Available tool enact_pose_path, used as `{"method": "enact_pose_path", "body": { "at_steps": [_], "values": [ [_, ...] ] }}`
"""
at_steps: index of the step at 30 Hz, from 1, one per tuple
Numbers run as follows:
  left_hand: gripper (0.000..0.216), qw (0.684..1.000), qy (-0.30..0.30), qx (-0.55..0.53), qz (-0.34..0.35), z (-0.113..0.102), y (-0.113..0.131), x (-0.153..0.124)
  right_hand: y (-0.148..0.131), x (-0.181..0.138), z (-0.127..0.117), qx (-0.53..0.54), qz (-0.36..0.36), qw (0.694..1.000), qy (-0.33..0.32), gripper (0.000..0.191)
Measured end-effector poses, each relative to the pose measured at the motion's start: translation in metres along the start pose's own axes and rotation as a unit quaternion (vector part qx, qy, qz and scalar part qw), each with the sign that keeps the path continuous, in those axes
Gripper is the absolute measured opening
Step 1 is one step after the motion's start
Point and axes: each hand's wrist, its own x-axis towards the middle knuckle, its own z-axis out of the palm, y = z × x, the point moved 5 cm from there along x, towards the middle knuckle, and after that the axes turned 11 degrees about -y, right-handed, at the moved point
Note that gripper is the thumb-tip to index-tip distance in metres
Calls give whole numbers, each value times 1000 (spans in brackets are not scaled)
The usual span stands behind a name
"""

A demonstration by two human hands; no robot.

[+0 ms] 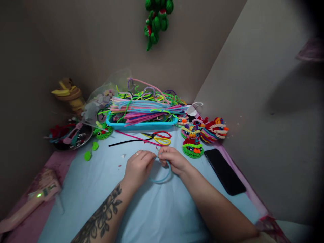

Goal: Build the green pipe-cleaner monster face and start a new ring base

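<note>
A light blue pipe cleaner (161, 181) curves in a loop below my two hands. My left hand (139, 165), with a ring on one finger, pinches one end of it. Close beside it, my right hand (173, 158) has its fingers closed on the other end. The fingertips of both hands nearly meet, and the ends between them are mostly hidden. Just beyond my hands lie scissors (162, 138) with red and yellow handles. A black pipe cleaner (123, 142) and a magenta pipe cleaner (134, 136) lie beside the scissors.
A blue tray (141, 126) heaped with pipe cleaners stands at the back. Several colourful fuzzy figures (192, 148) and a black phone (224, 172) are on the right. At left are a metal bowl (87, 136), a green figure (103, 132) and a pink glue gun (32, 202).
</note>
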Motion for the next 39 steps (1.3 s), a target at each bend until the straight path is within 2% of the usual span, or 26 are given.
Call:
{"method": "enact_pose_path", "body": {
  "at_steps": [6,11,15,18,20,21,23,25,26,27,28,29,30,32,34,35,36,37,39],
  "values": [
    [13,999,27,25,36,-3,1,-1,2,0,1,24,9,1000,-15,9],
    [12,1000,15,7,23,-4,2,-2,-1,-1,1,2,10,1000,-1,10],
    [11,997,-3,-74,-28,-2,0,-2,-3,-1,1,-36,6,999,7,8],
    [12,971,-16,-201,-129,2,-8,1,-2,-1,1,-54,4,998,7,8],
    [14,911,-23,-344,-225,9,-17,0,-3,-2,1,-76,-15,997,11,10],
    [15,863,-26,-426,-271,14,-21,-1,-5,-3,2,-95,-34,995,12,11],
    [17,741,-39,-576,-345,25,-23,-4,-12,-6,6,-159,-85,984,14,11],
    [17,626,-67,-670,-392,33,-21,-6,-20,-12,10,-245,-136,960,17,8],
    [17,588,-85,-695,-405,36,-20,-7,-24,-14,12,-284,-152,946,20,6],
    [18,571,-99,-705,-409,37,-18,-8,-26,-16,13,-311,-160,937,25,5],
    [19,576,-108,-703,-402,36,-18,-7,-27,-17,13,-322,-161,932,30,5],
    [19,603,-107,-689,-387,34,-18,-5,-27,-17,11,-318,-157,934,36,6],
    [20,647,-99,-662,-366,31,-19,-4,-27,-16,10,-304,-149,940,44,7],
    [23,765,-58,-558,-318,20,-22,0,-24,-13,5,-261,-132,954,61,9],
    [24,884,-1,-392,-257,5,-22,2,-19,-10,2,-219,-109,967,74,11],
    [23,930,26,-294,-220,-3,-19,2,-17,-8,1,-201,-98,972,77,12],
    [19,963,45,-197,-179,-9,-14,1,-14,-7,1,-188,-88,975,78,13],
    [16,983,56,-108,-140,-12,-8,1,-13,-6,2,-178,-81,978,79,13],
    [13,995,53,29,-85,-13,1,-1,-10,-5,3,-165,-72,980,80,12]
  ]
}}
